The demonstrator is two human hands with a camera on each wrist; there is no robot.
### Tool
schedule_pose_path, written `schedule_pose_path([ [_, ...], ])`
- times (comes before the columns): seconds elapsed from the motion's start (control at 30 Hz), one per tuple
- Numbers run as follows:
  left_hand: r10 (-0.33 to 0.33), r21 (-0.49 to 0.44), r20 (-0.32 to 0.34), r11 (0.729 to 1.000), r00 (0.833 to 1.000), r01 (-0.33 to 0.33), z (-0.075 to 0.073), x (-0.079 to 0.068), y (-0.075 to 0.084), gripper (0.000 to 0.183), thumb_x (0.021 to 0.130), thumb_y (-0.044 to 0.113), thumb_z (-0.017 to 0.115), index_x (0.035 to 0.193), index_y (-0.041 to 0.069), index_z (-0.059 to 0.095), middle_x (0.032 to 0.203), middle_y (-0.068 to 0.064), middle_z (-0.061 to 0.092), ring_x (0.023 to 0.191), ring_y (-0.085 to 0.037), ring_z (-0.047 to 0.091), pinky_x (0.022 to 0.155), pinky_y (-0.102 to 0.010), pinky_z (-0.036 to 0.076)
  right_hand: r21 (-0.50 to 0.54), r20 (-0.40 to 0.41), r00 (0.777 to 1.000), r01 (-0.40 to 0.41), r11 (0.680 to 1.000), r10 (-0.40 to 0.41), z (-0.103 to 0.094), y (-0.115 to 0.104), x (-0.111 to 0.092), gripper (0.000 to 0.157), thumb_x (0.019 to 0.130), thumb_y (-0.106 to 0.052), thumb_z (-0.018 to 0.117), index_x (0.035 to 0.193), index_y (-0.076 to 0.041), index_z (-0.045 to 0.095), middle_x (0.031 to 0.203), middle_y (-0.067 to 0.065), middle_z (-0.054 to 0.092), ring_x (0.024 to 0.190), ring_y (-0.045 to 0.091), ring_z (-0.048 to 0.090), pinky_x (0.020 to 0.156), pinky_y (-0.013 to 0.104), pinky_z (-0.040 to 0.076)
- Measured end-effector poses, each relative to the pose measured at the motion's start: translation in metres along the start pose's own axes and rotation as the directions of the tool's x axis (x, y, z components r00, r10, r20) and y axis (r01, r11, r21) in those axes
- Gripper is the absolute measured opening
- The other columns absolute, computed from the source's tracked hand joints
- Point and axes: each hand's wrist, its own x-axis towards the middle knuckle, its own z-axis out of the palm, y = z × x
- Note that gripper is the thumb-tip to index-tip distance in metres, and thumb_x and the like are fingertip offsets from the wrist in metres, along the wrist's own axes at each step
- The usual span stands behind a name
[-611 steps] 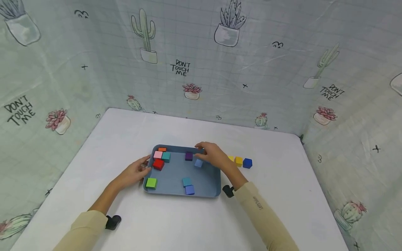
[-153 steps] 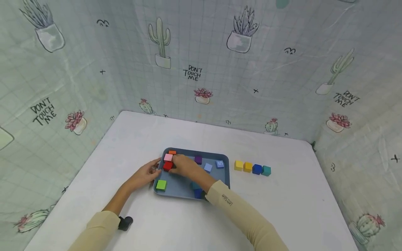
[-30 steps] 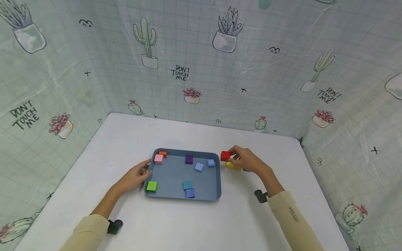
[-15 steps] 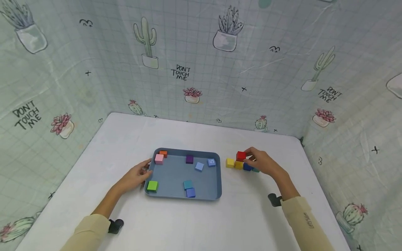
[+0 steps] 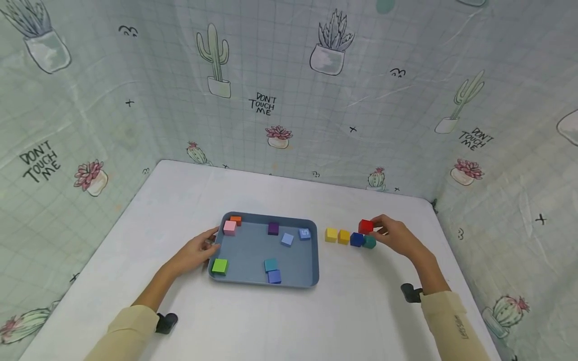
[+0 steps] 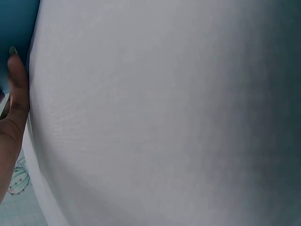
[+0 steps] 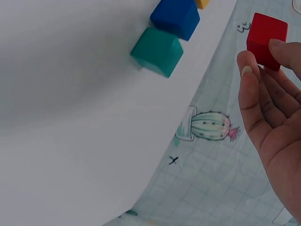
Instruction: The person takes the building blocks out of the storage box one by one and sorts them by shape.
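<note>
My right hand (image 5: 397, 235) pinches a red cube (image 5: 366, 226) between thumb and fingertips. In the right wrist view the red cube (image 7: 267, 40) is held up off the table. It overlaps the right end of a row of yellow (image 5: 331, 235), amber (image 5: 343, 237), blue (image 5: 357, 239) and teal (image 5: 370, 241) cubes. My left hand (image 5: 191, 254) holds the left side of a grey-blue tray (image 5: 262, 284), thumb at the rim. In the left wrist view the left hand (image 6: 16, 101) shows only at the edge, against the tray wall.
Inside the tray lie orange (image 5: 236, 219), pink (image 5: 230, 228), green (image 5: 220, 266), purple (image 5: 273, 228), teal (image 5: 270, 264) and several blue blocks (image 5: 274, 277). One light-blue block (image 5: 304, 234) bears a mark. A cactus-print cloth (image 5: 289, 100) rises behind the white table (image 5: 289, 321).
The red cube has left the tray's left side and moved rightward in my right hand along the row. Earlier, the teal cube joined the row's end. My left hand stays at the tray.
</note>
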Motion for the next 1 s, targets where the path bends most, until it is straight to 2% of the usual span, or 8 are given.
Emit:
schedule_pose_path([
  [0.17,0.002,-0.012,-0.001,1.000,1.000,-0.002,0.001,0.000,-0.002,0.060,0.094,0.021,0.056,0.144,-0.001,0.031,0.123,-0.020,0.049,0.090,-0.024,0.051,0.066,-0.032,0.048,-0.006,-0.011,1.000,-0.026,1.000,0.026,-0.005,0.011,-0.008,0.039,0.092,-0.012,0.060,0.126,0.004,0.047,0.117,0.022,0.057,0.103,0.036,0.057,0.083,0.047,0.049],
  [0.5,-0.007,-0.016,-0.002,1.000,1.000,0.007,0.003,0.000,-0.005,0.060,0.094,0.021,0.057,0.145,0.001,0.032,0.122,-0.019,0.050,0.089,-0.024,0.050,0.064,-0.030,0.048,-0.013,0.030,0.996,-0.082,0.997,0.082,-0.013,0.028,-0.018,0.040,0.094,-0.011,0.057,0.127,0.007,0.044,0.116,0.024,0.057,0.103,0.039,0.057,0.083,0.048,0.048],
  [1.0,0.003,0.006,0.027,1.000,1.000,-0.003,-0.001,0.002,-0.003,0.061,0.094,0.019,0.057,0.145,0.000,0.030,0.123,-0.020,0.049,0.090,-0.024,0.052,0.066,-0.030,0.050,-0.032,0.043,0.990,-0.131,0.991,0.132,-0.001,0.050,-0.025,0.041,0.092,-0.010,0.060,0.124,0.009,0.045,0.114,0.027,0.057,0.100,0.039,0.057,0.082,0.049,0.048],
])
